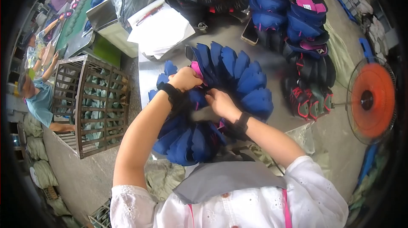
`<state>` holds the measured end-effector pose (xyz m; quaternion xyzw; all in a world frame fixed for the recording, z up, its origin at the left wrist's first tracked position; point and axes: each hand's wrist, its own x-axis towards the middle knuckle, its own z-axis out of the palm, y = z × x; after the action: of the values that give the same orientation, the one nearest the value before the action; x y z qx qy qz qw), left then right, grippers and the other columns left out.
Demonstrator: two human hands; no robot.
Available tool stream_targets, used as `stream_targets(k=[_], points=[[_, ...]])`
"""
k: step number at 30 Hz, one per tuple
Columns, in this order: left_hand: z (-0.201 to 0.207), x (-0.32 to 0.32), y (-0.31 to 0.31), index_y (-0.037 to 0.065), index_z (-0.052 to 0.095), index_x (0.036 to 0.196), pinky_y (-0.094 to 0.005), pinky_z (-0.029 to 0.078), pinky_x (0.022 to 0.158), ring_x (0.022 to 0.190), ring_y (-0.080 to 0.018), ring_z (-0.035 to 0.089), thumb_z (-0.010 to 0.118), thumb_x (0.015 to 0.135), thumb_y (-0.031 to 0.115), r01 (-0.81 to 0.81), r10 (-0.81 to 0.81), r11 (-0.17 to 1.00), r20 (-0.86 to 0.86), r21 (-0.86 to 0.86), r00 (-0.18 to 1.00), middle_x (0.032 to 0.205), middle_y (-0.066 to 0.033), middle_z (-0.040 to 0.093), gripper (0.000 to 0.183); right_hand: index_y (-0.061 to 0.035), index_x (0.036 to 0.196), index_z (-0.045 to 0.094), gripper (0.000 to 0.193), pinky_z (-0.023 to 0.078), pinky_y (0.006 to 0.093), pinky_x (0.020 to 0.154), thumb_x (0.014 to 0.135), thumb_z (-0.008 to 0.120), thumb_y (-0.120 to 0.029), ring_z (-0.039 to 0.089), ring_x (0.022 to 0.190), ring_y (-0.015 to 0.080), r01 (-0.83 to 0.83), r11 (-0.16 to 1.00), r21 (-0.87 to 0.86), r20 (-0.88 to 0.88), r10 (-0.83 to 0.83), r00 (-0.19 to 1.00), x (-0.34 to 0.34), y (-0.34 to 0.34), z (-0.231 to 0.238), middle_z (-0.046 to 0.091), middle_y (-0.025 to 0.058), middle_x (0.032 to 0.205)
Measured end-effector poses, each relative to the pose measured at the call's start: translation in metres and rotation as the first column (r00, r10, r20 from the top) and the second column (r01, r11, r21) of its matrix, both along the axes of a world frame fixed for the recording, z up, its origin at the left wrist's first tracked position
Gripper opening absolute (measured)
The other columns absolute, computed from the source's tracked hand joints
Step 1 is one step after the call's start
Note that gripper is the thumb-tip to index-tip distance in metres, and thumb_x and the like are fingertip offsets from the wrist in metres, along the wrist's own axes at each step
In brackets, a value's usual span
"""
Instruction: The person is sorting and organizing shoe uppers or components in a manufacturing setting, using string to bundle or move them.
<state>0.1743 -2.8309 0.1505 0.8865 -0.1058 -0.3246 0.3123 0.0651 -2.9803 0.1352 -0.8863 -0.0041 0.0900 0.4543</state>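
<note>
A big bundle of dark blue shoe uppers [238, 79] with pink lining fans out on the grey worktable [276, 64]. My left hand [185, 78] is closed around the top of the bundle near its pink edge. My right hand [221, 102] pinches the uppers at the bundle's middle, fingers tucked among the pieces. Both wrists wear black bands. More blue uppers [187, 141] hang below my forearms toward my chest.
Stacks of blue and pink uppers [297, 19] and black-and-red ones [308, 100] line the table's right. White papers with a pen [159, 26] lie at the back left. A wire cage cart [95, 104] stands left, an orange fan [372, 100] right. Other people work far left.
</note>
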Motion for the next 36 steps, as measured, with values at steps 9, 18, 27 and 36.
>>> stream_targets(k=[9,18,27,36], points=[[0.034,0.009,-0.033,-0.001,0.065,0.085,-0.0303,0.044,0.058,0.063,-0.0188,0.058,0.065,0.070,0.021,0.008,0.004,0.997,0.149,-0.079,0.989,0.070,-0.0118,0.063,0.026,-0.0001,0.083,0.058,0.022,0.044,0.0441,0.067,0.086,0.048,-0.020,0.057,0.077,0.0399,0.014,1.000,0.014,-0.001,-0.014,1.000,0.012,-0.017,0.008,0.060,0.0216,0.078],[0.032,0.020,-0.057,0.000,0.063,0.078,-0.0304,0.041,0.054,0.060,-0.0175,0.055,0.061,0.076,0.021,0.059,-0.013,0.973,0.201,-0.224,0.979,0.066,-0.0110,0.060,0.020,-0.0022,0.105,0.054,0.021,0.035,0.0218,0.047,0.086,0.048,-0.010,0.043,0.050,0.0059,0.202,0.720,0.663,0.076,-0.334,0.939,0.025,-0.040,0.028,0.048,-0.0004,0.059],[0.044,-0.012,-0.074,0.005,0.058,0.088,-0.0225,0.036,0.053,0.063,-0.0085,0.049,0.051,0.088,0.021,-0.471,0.255,0.697,-0.427,-0.540,0.868,0.074,0.0000,0.056,0.018,-0.0017,0.094,0.060,0.012,0.043,0.0227,0.056,0.084,0.055,-0.005,0.056,0.061,0.0085,0.149,0.745,0.650,0.388,-0.494,0.778,0.030,-0.029,0.039,0.061,0.0065,0.073],[0.033,-0.005,-0.084,0.008,0.055,0.095,-0.0300,0.044,0.075,0.084,-0.0124,0.053,0.052,0.089,0.017,-0.494,0.120,0.421,-0.493,-0.760,0.862,0.089,-0.0009,0.055,0.011,0.0028,0.089,0.058,0.008,0.048,0.0239,0.053,0.083,0.054,-0.001,0.059,0.058,0.0137,0.160,0.985,0.065,0.728,-0.156,0.667,0.070,-0.067,0.027,0.059,0.0069,0.082]])
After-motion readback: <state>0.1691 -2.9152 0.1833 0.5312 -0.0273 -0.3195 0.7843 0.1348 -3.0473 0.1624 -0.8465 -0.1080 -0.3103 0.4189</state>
